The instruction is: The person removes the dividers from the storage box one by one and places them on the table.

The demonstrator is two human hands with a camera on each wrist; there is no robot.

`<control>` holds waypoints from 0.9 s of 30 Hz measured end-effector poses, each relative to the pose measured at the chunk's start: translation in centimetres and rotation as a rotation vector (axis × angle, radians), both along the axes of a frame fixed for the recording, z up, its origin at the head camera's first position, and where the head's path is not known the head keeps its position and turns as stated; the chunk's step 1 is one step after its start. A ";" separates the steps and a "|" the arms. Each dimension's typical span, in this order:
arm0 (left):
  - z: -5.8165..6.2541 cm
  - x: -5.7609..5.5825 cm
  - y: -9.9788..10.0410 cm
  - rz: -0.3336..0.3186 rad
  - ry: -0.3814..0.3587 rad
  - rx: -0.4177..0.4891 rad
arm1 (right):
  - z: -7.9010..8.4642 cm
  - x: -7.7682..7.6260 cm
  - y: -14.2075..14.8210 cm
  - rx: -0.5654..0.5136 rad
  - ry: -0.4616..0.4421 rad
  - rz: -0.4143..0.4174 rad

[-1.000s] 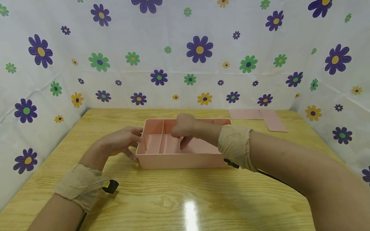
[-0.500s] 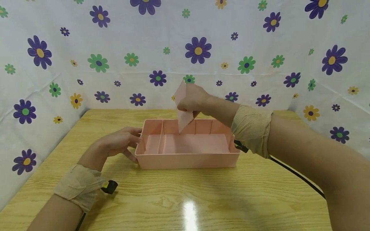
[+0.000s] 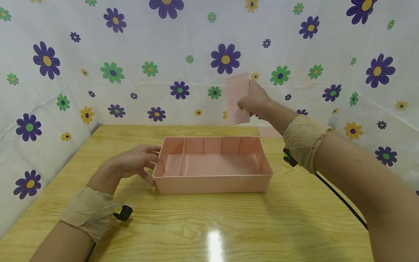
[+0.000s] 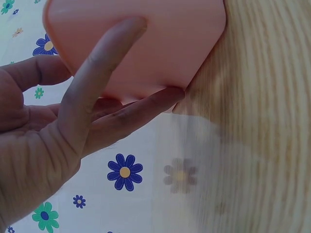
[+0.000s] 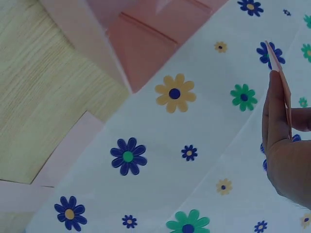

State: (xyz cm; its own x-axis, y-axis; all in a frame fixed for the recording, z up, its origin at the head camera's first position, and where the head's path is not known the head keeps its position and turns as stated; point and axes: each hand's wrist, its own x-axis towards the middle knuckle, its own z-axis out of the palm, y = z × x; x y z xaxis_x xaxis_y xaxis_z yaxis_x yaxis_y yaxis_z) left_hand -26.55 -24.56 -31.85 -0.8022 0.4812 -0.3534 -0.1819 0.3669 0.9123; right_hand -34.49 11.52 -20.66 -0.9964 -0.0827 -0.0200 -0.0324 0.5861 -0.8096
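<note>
A pink open box [image 3: 212, 185] stands on the table, with one upright divider [image 3: 181, 158] fitted across it near the left end. The rest of its inside is one long compartment with slots on the back wall. My left hand [image 3: 134, 160] rests against the box's left end. In the left wrist view its thumb [image 4: 109, 56] lies along the end wall, fingers fairly straight. Above and behind the box, my right hand [image 3: 256, 99] pinches a loose pink divider [image 3: 236, 100] between thumb and fingers. The right wrist view shows that divider edge-on.
Flat pink pieces [image 5: 73, 145] lie at the table's back right, partly hidden by my right forearm in the head view. A flowered white cloth [image 3: 196, 43] hangs behind and along both sides of the wooden table [image 3: 163, 225].
My right hand has lifted the divider up out of the box and carried it to the right and back, turning its face toward the head camera. My left hand has stayed in place.
</note>
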 end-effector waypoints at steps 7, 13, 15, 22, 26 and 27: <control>0.4 0.1 -1.0 0.006 0.019 -0.039 | -2.1 -1.9 3.7 0.009 -0.009 -0.099; 0.5 0.0 -1.9 0.005 -0.003 -0.026 | -4.6 -2.7 5.4 -0.045 -0.022 -0.104; 0.4 0.0 -1.9 0.003 -0.009 -0.018 | -5.7 -2.9 5.7 -0.046 -0.026 -0.114; 0.3 -0.2 -1.9 -0.014 -0.006 -0.009 | -9.4 -3.8 6.0 0.061 -0.074 -0.181; 0.3 -0.2 -1.9 -0.017 -0.006 -0.009 | -11.0 -4.0 6.0 0.222 -0.068 -0.201; 0.3 -0.1 -1.9 -0.017 -0.008 -0.009 | -11.3 -4.0 6.0 0.253 -0.063 -0.203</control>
State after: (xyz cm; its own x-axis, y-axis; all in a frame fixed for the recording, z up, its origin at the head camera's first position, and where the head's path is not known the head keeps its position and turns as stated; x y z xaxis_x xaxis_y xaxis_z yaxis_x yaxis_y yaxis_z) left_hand -26.69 -26.49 -31.52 -0.7913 0.4913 -0.3640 -0.1826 0.3782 0.9075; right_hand -38.48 17.53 -31.96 -0.9882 0.1327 -0.0772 0.1513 0.7581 -0.6343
